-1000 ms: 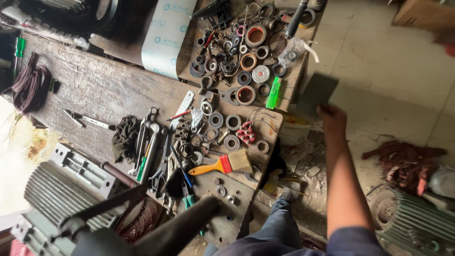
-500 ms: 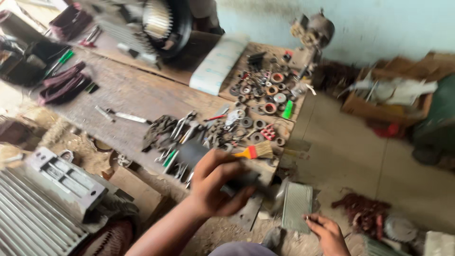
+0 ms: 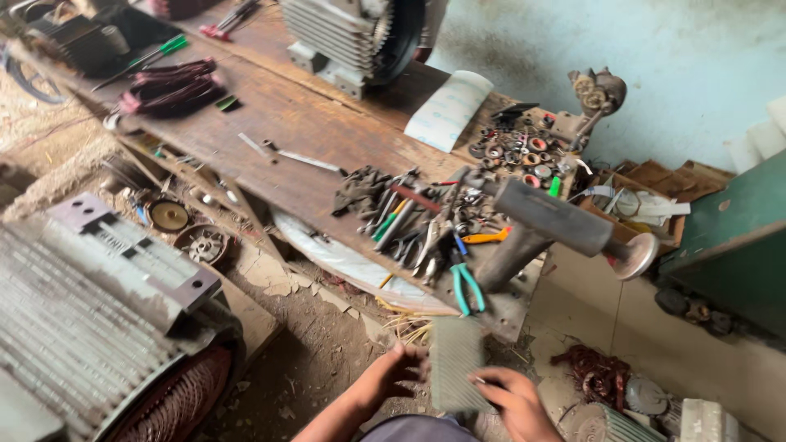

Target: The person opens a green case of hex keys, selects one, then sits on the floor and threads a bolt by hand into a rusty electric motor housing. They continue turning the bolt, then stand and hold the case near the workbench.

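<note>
Fingers of both hands, left hand (image 3: 391,376) and right hand (image 3: 514,401), clamp a grey ribbed sheet (image 3: 455,364) below the workbench (image 3: 270,123).

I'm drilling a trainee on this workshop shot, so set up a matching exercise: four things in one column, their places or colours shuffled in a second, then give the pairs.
Things
1. ribbed grey panel
2. pliers
3. finned motor housing
4. white sheet

Places or colours
A. teal handles, at the near edge of the bench
B. lying flat on the far side of the bench, by the wall
C. between the left hand and the right hand
D. on the floor at the lower left

Pairs: 1-C, 2-A, 3-D, 4-B
</note>
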The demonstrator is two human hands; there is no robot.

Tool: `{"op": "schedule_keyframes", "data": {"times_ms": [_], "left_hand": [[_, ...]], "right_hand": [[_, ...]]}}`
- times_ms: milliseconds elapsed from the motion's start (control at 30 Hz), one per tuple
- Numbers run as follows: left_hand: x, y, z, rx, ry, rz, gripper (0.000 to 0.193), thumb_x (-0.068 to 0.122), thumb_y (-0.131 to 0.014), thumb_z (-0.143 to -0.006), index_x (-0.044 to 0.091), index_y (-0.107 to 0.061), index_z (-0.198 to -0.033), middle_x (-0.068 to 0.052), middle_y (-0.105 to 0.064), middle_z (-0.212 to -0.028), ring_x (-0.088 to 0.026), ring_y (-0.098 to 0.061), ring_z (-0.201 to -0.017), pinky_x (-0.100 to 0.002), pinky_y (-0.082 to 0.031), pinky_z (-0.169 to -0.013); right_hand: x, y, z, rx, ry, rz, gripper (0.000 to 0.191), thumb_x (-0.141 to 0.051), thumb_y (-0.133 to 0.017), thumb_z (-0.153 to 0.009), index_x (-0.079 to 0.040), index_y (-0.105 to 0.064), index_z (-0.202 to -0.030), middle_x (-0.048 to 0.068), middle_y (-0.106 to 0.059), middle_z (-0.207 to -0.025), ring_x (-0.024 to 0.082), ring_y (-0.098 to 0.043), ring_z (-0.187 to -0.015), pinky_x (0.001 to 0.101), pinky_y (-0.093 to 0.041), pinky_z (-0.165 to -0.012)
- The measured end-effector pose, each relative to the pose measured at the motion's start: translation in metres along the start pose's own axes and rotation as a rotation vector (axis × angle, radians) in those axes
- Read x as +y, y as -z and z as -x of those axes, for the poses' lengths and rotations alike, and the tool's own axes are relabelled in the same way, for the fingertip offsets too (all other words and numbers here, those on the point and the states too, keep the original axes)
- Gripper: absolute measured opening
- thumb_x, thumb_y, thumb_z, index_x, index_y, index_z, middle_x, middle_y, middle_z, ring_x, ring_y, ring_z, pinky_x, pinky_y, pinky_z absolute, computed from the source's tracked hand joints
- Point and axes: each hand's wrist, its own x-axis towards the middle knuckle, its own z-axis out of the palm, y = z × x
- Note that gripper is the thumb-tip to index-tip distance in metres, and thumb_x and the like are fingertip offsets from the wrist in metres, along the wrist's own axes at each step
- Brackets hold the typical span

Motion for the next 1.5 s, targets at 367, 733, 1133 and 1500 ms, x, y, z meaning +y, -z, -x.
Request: {"op": "schedule_keyframes", "data": {"times_ms": [367, 733, 1133, 1500], "left_hand": [[0.004, 0.057, 0.053, 0.144, -0.202, 0.62, 0.107, 0.092, -0.038, -0.08, 0.0, -0.066, -0.128, -0.019, -0.072, -0.112, -0.032, -0.07, -0.099, -0.047, -0.057, -0.091], [0.035, 0.063, 0.05, 0.217, -0.375, 0.701, 0.096, 0.083, -0.041, -0.085, 0.001, -0.063, -0.131, -0.017, -0.072, -0.117, -0.03, -0.07, -0.106, -0.045, -0.057, -0.096], [0.062, 0.099, 0.039, 0.325, -0.353, 0.721, 0.099, 0.087, -0.043, -0.079, 0.005, -0.062, -0.132, -0.018, -0.069, -0.118, -0.032, -0.07, -0.104, -0.051, -0.058, -0.093], [0.098, 0.2, 0.057, 0.199, -0.344, 0.725, 0.101, 0.089, -0.041, -0.081, 0.011, -0.056, -0.143, -0.013, -0.065, -0.131, -0.029, -0.065, -0.116, -0.046, -0.052, -0.103]], "right_hand": [[-0.033, -0.183, -0.022, -0.431, -0.088, 0.119, 0.021, -0.003, -0.073, -0.086, 0.003, -0.079, -0.104, 0.006, -0.072, -0.096, 0.013, -0.064, -0.09, 0.0262, -0.05, -0.083], [-0.062, -0.204, -0.081, -0.47, 0.087, 0.477, 0.018, -0.003, -0.073, -0.085, -0.002, -0.081, -0.101, 0.007, -0.062, -0.137, 0.016, -0.067, -0.1, 0.0295, -0.055, -0.086], [-0.082, -0.246, -0.131, -0.566, 0.12, 0.428, 0.016, -0.002, -0.072, -0.086, 0.001, -0.081, -0.099, 0.008, -0.059, -0.108, 0.017, -0.064, -0.097, 0.0303, -0.057, -0.082], [-0.101, -0.376, -0.129, -0.451, 0.343, 0.555, 0.018, -0.003, -0.073, -0.086, -0.007, -0.079, -0.103, 0.009, -0.06, -0.126, 0.018, -0.064, -0.107, 0.031, -0.052, -0.092]]}}
